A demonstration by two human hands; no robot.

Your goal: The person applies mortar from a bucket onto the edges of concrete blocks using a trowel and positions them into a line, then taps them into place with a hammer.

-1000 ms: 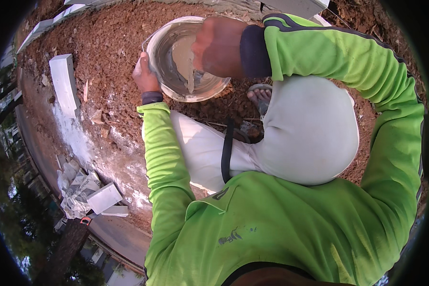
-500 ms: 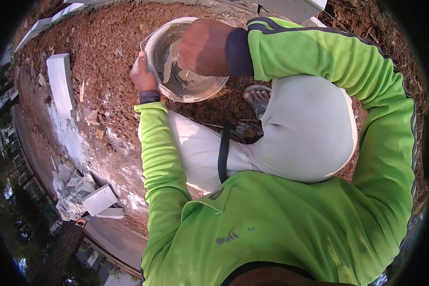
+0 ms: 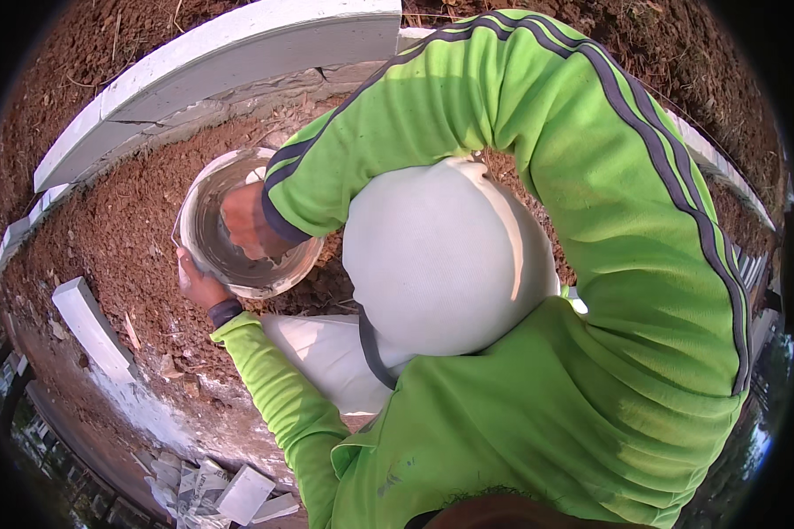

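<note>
A round bucket (image 3: 304,262) with a pale, smeared rim stands on reddish soil, tilted toward me. Grey wet mortar (image 3: 210,220) coats its inside. My left hand (image 3: 200,280) grips the bucket's outer side near the rim, by the thin wire handle (image 3: 176,231). Down inside the bucket is my right hand (image 3: 245,220), its fingers curled closed. What those fingers hold is hidden by the hand and sleeve.
A low row of white blocks (image 3: 238,57) curves along beyond the bucket. One loose white block (image 3: 94,326) lies on the soil at left. Nearer me are another white block (image 3: 244,495) and a crumpled bag (image 3: 198,494). My bent knee (image 3: 450,256) rises right of the bucket.
My view has swung, so the bucket sits lower and further left, and more of the block row shows. My right hand has gone deeper into the bucket; the left still grips its side.
</note>
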